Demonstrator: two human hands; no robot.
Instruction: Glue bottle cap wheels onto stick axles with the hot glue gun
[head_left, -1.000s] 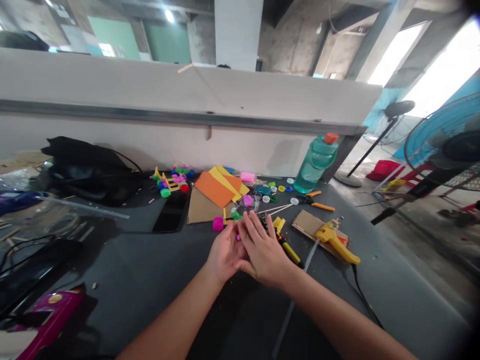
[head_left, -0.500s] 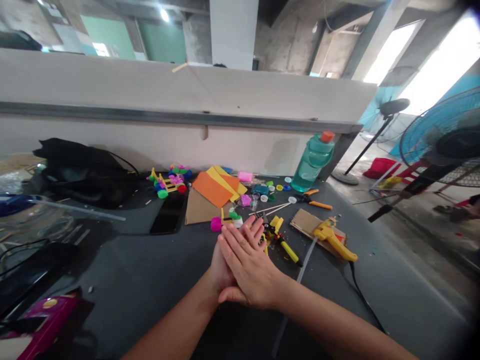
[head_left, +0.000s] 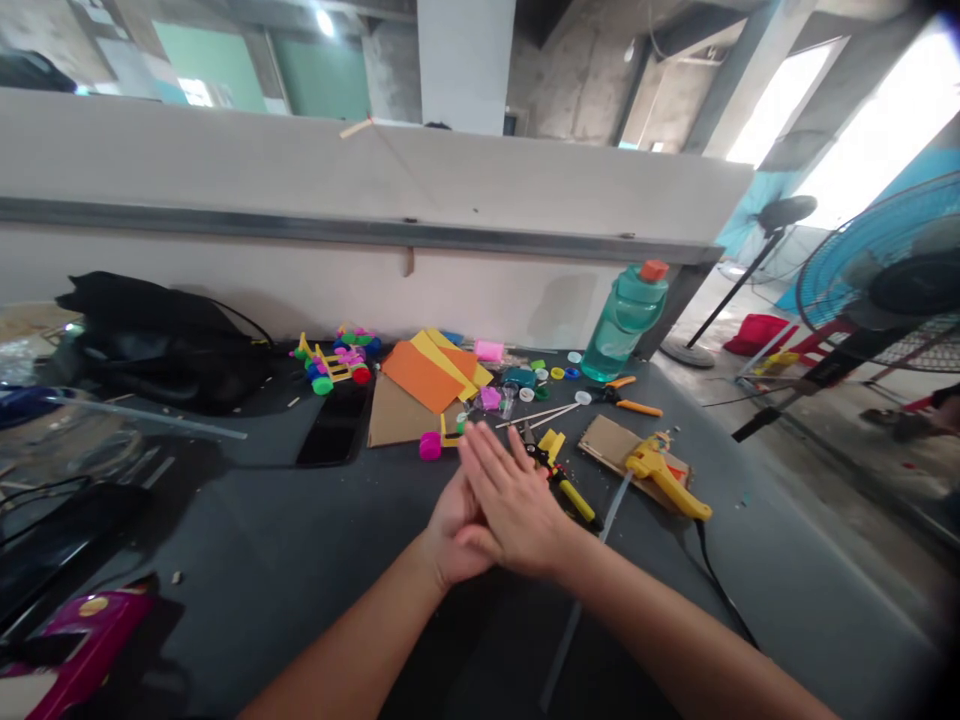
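My right hand lies flat across my left hand, palm against palm, over the dark table. The right fingers are stretched out and hold nothing. My left hand is underneath, its fingers mostly hidden; nothing shows between the palms. Just beyond the fingertips are yellow-handled pliers and a small build with a magenta wheel, partly covered by the hands. To the right, a yellow glue gun rests on a cardboard piece. A clear glue stick reaches from its rear toward me.
At the back stand a teal bottle and a toy car build. Orange sheets, bottle caps, sticks and orange-handled pliers lie nearby. On the left are a phone, a black bag and a magenta tool.
My hands have slid against each other: the left fingertips that showed past the right hand are now covered. The right hand has turned more upright. Objects on the table stay put.
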